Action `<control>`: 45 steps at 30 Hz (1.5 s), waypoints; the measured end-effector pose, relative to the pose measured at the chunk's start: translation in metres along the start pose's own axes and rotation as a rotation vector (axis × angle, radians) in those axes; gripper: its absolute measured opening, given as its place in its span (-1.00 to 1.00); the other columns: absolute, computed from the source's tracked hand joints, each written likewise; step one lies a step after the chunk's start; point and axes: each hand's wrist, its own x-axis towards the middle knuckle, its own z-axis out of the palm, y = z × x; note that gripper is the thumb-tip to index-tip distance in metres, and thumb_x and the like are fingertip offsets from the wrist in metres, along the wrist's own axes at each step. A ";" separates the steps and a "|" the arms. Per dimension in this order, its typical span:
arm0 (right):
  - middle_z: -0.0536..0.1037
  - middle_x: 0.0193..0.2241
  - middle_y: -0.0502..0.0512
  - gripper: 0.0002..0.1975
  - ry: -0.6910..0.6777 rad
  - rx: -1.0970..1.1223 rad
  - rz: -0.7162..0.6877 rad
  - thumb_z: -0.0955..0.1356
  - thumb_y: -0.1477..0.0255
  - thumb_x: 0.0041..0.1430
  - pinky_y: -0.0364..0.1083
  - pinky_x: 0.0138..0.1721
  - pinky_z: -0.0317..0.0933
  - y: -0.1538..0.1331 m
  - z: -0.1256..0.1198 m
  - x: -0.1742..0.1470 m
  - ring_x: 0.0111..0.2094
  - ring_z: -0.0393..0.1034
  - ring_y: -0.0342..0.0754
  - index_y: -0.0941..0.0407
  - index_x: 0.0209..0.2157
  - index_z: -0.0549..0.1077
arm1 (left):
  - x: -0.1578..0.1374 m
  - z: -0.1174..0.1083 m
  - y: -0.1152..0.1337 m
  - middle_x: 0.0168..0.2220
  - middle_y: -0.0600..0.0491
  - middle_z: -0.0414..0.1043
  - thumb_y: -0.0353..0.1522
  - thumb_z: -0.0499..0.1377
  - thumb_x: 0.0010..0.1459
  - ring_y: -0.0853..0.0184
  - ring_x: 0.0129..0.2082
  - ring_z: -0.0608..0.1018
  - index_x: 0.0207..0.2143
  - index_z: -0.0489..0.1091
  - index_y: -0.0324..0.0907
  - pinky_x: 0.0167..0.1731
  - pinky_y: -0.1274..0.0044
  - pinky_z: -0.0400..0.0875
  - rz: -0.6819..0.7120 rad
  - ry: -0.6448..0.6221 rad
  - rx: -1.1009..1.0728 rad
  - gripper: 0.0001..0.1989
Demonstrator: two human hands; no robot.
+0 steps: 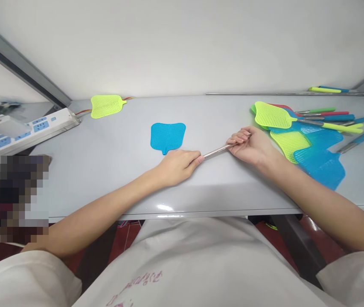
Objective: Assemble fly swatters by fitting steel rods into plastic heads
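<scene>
Between my two hands runs a thin, shiny metal rod (216, 151), slanting up to the right. My left hand (182, 165) is closed around its lower end, with the thumb along it. My right hand (248, 145), palm turned up, has its fingers curled around the other end. Both rod ends are largely hidden by the fingers. Just beyond my left hand a blue fly swatter head (168, 136) lies flat on the table (130, 170), its short neck pointing toward me. I cannot tell whether the neck touches the hand.
To the right lies a pile of fly swatters with yellow-green (274, 116) and blue heads (321, 164). A long metal rod (265, 94) runs along the wall. At left are another yellow-green swatter head (106, 106), a white power strip (41, 128) and a blurred-out area.
</scene>
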 end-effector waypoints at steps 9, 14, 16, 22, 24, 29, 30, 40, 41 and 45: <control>-0.11 -0.80 -0.14 -0.76 -0.001 -0.046 -0.005 0.11 0.62 -0.15 -0.25 -0.72 -0.02 0.001 0.001 -0.002 -0.78 -0.14 -0.27 0.13 -0.64 -0.18 | -0.001 -0.001 0.000 -0.58 0.10 0.25 -0.22 -0.28 0.17 0.41 -0.57 0.31 -0.53 0.19 -0.17 -0.56 0.57 0.06 0.005 -0.003 0.004 -0.61; -0.10 -0.80 -0.14 -0.76 -0.005 -0.044 -0.006 0.11 0.62 -0.17 -0.25 -0.72 -0.01 0.001 0.001 -0.001 -0.78 -0.15 -0.27 0.13 -0.65 -0.18 | -0.001 -0.001 0.000 -0.57 0.09 0.27 -0.21 -0.29 0.17 0.41 -0.57 0.31 -0.53 0.20 -0.17 -0.56 0.58 0.07 0.005 0.000 0.021 -0.60; -0.10 -0.80 -0.14 -0.76 -0.001 -0.033 -0.004 0.11 0.62 -0.18 -0.25 -0.72 -0.02 0.001 0.001 -0.001 -0.78 -0.15 -0.27 0.13 -0.65 -0.17 | -0.001 -0.001 0.001 -0.57 0.09 0.28 -0.21 -0.29 0.17 0.41 -0.57 0.32 -0.52 0.20 -0.17 -0.55 0.58 0.08 0.006 0.000 0.018 -0.60; -0.10 -0.80 -0.14 -0.76 -0.001 -0.025 -0.001 0.11 0.62 -0.18 -0.24 -0.72 -0.02 0.001 0.001 -0.001 -0.78 -0.15 -0.27 0.12 -0.65 -0.17 | -0.001 -0.002 0.001 -0.59 0.10 0.25 -0.22 -0.28 0.17 0.42 -0.58 0.31 -0.53 0.19 -0.18 -0.56 0.58 0.06 0.009 -0.004 0.006 -0.61; -0.09 -0.80 -0.14 -0.76 -0.005 -0.035 -0.003 0.11 0.62 -0.18 -0.24 -0.72 -0.02 0.000 0.000 -0.001 -0.78 -0.15 -0.27 0.13 -0.65 -0.17 | -0.001 -0.002 0.001 -0.59 0.10 0.24 -0.22 -0.28 0.17 0.42 -0.58 0.30 -0.54 0.17 -0.18 -0.57 0.58 0.05 0.014 -0.001 0.002 -0.61; -0.09 -0.80 -0.14 -0.76 -0.009 -0.032 -0.005 0.11 0.62 -0.18 -0.24 -0.72 -0.02 0.000 -0.001 0.001 -0.78 -0.15 -0.27 0.13 -0.65 -0.17 | -0.001 -0.002 0.001 -0.60 0.11 0.23 -0.22 -0.28 0.17 0.42 -0.58 0.30 -0.55 0.16 -0.18 -0.57 0.58 0.04 0.020 0.000 -0.002 -0.62; -0.09 -0.80 -0.14 -0.76 -0.010 -0.028 -0.002 0.11 0.62 -0.18 -0.24 -0.72 -0.02 0.000 -0.001 0.001 -0.78 -0.15 -0.27 0.13 -0.65 -0.16 | -0.001 -0.002 0.001 -0.60 0.11 0.23 -0.22 -0.28 0.17 0.42 -0.58 0.30 -0.55 0.16 -0.18 -0.58 0.58 0.04 0.019 -0.001 -0.003 -0.62; -0.09 -0.80 -0.14 -0.74 -0.017 -0.065 -0.007 0.12 0.63 -0.20 -0.25 -0.71 0.00 0.000 -0.002 0.000 -0.78 -0.14 -0.27 0.13 -0.65 -0.17 | -0.001 -0.003 0.002 -0.60 0.10 0.24 -0.21 -0.27 0.16 0.42 -0.58 0.30 -0.55 0.18 -0.18 -0.57 0.58 0.04 0.011 -0.003 -0.017 -0.61; -0.09 -0.80 -0.14 -0.75 -0.012 -0.056 -0.005 0.12 0.63 -0.19 -0.24 -0.71 -0.01 0.001 -0.002 0.000 -0.78 -0.15 -0.27 0.13 -0.65 -0.17 | -0.001 -0.003 0.002 -0.60 0.10 0.24 -0.21 -0.27 0.16 0.42 -0.58 0.30 -0.55 0.18 -0.18 -0.57 0.58 0.05 0.011 -0.002 -0.022 -0.61; -0.09 -0.79 -0.14 -0.76 0.002 -0.029 0.001 0.12 0.63 -0.18 -0.24 -0.72 -0.02 0.001 -0.001 -0.001 -0.77 -0.15 -0.27 0.13 -0.65 -0.16 | -0.001 -0.003 0.002 -0.61 0.10 0.23 -0.22 -0.26 0.16 0.42 -0.59 0.29 -0.56 0.18 -0.18 -0.57 0.58 0.04 0.008 -0.003 -0.037 -0.62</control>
